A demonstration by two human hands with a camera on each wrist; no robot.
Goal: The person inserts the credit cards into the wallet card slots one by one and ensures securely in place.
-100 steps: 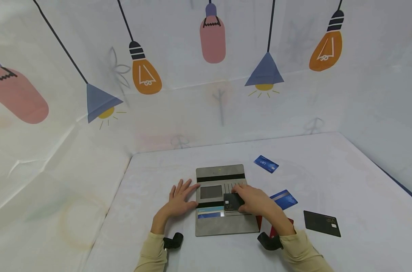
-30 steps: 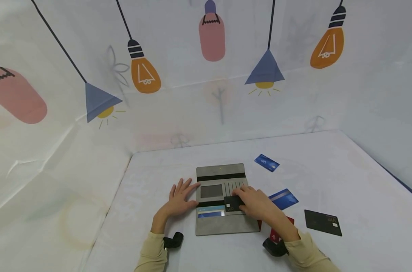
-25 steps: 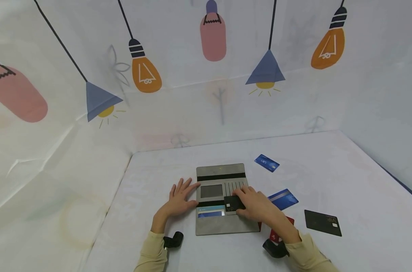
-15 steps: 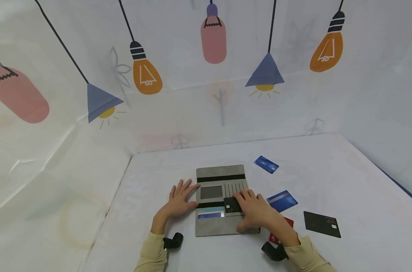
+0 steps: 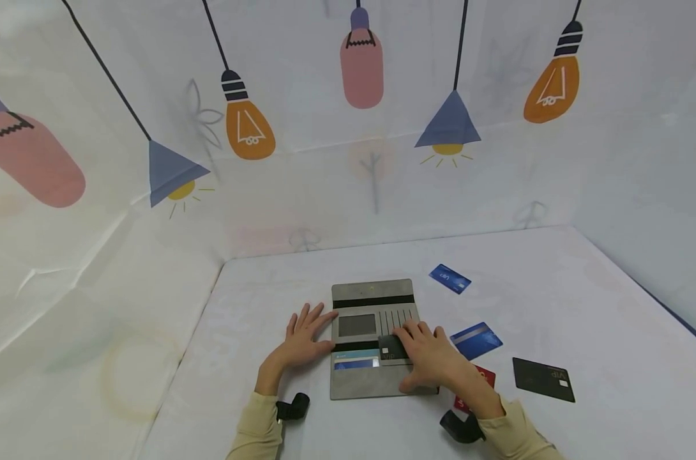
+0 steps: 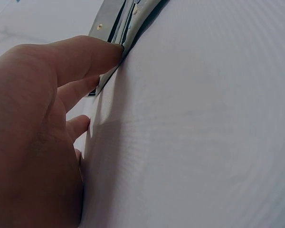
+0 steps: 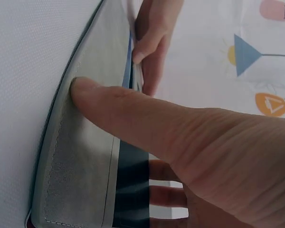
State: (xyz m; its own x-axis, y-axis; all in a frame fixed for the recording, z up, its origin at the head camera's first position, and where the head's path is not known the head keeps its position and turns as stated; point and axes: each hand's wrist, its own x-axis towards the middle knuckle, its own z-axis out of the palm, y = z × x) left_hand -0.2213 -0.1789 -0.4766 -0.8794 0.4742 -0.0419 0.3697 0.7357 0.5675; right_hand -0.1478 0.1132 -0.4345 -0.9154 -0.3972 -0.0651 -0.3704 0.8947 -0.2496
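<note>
A grey wallet (image 5: 371,385) lies unfolded on the white table, with a light blue card and a blue card (image 5: 354,364) in its lower left slots. A black card (image 5: 391,349) sits partly in the slot to their right, its right part covered by my right hand (image 5: 434,358). That hand's fingers touch the card's upper part, while the outstretched thumb (image 7: 114,102) presses on the wallet's lower panel. My left hand (image 5: 299,345) is spread flat, its thumb and index fingertip touching the wallet's left edge.
Right of the wallet lie a blue card with a stripe (image 5: 477,340), a smaller blue card (image 5: 450,278) farther back, and a black VIP card (image 5: 543,379). A red card (image 5: 486,375) is partly hidden under my right forearm. A printed white sheet (image 5: 325,191) encloses the table.
The black card has slid slightly down into its slot. My right thumb has moved off the card and down to the wallet's lower panel. The left hand has stayed put.
</note>
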